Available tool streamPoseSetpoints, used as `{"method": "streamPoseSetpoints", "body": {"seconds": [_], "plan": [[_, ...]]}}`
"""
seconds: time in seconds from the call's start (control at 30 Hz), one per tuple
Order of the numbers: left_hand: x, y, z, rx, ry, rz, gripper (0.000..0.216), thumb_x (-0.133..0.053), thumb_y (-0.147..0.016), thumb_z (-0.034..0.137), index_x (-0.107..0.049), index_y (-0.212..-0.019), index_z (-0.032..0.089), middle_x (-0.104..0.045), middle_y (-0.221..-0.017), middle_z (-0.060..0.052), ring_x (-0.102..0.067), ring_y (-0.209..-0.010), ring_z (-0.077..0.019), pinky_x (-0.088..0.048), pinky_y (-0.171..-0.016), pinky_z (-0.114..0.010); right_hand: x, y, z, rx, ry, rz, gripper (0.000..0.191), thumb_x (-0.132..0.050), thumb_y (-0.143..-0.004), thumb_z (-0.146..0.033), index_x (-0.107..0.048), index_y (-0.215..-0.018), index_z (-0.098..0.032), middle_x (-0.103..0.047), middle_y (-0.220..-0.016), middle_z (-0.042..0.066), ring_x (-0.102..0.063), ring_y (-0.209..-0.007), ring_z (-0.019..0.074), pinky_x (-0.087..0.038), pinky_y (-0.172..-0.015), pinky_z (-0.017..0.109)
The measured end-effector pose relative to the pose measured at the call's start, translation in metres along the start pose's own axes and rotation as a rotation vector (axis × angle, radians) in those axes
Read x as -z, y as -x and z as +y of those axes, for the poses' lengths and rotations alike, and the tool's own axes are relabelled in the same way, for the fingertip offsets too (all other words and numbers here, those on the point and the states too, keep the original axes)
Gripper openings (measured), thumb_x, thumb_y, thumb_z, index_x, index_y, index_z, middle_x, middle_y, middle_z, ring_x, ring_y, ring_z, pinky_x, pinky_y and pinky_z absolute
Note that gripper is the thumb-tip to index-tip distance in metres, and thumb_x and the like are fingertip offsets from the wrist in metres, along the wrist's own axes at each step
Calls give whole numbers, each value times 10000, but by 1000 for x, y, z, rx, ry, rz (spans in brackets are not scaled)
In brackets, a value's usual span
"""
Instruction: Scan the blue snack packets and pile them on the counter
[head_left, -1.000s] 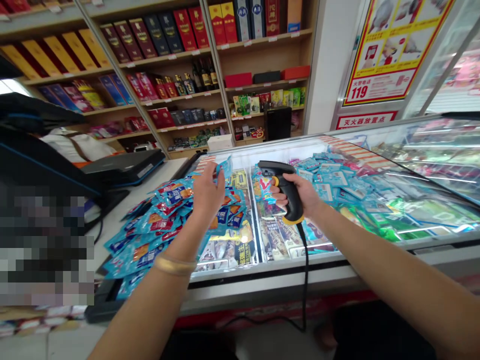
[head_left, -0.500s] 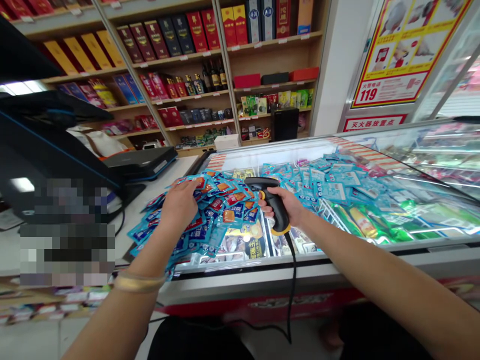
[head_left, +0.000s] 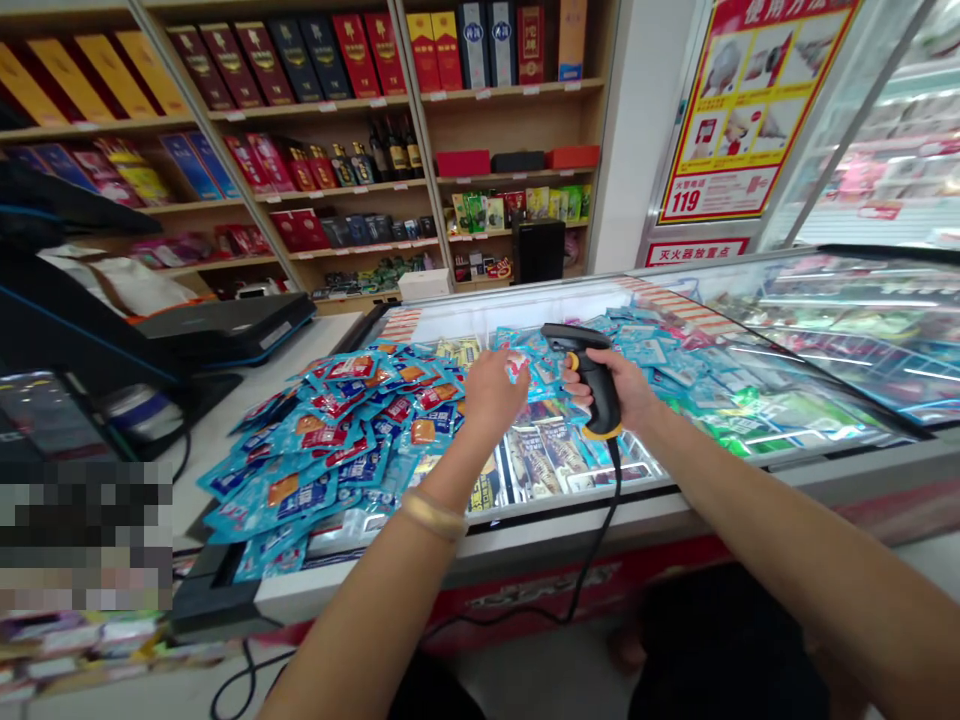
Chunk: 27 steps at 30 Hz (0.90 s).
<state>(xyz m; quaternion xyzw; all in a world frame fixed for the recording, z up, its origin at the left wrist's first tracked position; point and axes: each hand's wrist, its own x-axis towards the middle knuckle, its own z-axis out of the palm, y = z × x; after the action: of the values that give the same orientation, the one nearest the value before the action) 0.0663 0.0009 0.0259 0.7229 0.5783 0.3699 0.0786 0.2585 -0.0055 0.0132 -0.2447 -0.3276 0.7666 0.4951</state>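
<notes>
My right hand grips a black barcode scanner with a yellow trim, its cord hanging down over the freezer's front edge. My left hand is just left of the scanner head, fingers closed on a small blue snack packet held up in front of it. A large heap of blue snack packets lies on the glass lid to the left. A second spread of blue packets lies on the lid to the right of the scanner.
The glass-topped chest freezer holds frozen goods under sliding lids. A black till screen and a flat black device sit on the counter at left. Shelves of boxed goods and bottles line the back wall; a red poster hangs at right.
My left hand left the heap on the left and moved right, now holding a packet up beside the scanner. The right hand with the scanner shifted slightly right.
</notes>
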Motion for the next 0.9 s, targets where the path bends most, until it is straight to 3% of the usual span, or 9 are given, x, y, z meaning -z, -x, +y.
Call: {"method": "streamPoseSetpoints", "body": {"seconds": [0.13,0.23,0.4,0.6,0.73,0.9], "plan": [[-40,-3,29,178,3,-259,373,-592,-874,492,-710,-946,145,-733,-1055,-191,-669,-1068,-332,-493,-919,-401,32,24,-17,66,-6,113,135,-619,-781,-280,-574,-850,-174,-527,-687,18,-431,-509,105,-403,-414,206],[-55,-3,39,253,-94,-325,488,-556,-868,601,-719,-925,145,-727,-1103,-218,-665,-1104,-354,-496,-904,-407,41,30,-18,83,-66,161,139,-621,-769,-271,-560,-849,-174,-523,-677,11,-434,-507,97,-404,-419,190],[-63,-1,37,295,-123,-253,351,-619,-850,529,-711,-930,200,-728,-1146,-159,-652,-1148,-335,-479,-956,-422,37,27,-12,77,-109,170,158,-623,-758,-272,-547,-847,-166,-535,-655,7,-449,-492,89,-405,-423,179],[-60,3,11,283,315,-105,67,-644,-827,265,-615,-827,204,-711,-976,-64,-673,-974,-230,-501,-915,-358,34,29,-11,53,-94,163,114,-561,-814,-268,-551,-858,-164,-564,-640,21,-467,-489,95,-411,-427,177],[-55,8,-4,331,573,-18,149,-656,-795,187,-514,-755,198,-547,-754,15,-589,-730,-150,-552,-773,-332,30,26,-7,33,-106,157,104,-540,-833,-264,-543,-855,-162,-549,-629,19,-454,-472,91,-399,-413,171],[-49,13,-17,370,683,25,247,-681,-774,161,-440,-744,208,-389,-682,67,-453,-588,-85,-570,-615,-287,16,20,9,25,-116,125,103,-554,-826,-269,-534,-851,-171,-544,-634,20,-457,-483,96,-397,-414,177]]}}
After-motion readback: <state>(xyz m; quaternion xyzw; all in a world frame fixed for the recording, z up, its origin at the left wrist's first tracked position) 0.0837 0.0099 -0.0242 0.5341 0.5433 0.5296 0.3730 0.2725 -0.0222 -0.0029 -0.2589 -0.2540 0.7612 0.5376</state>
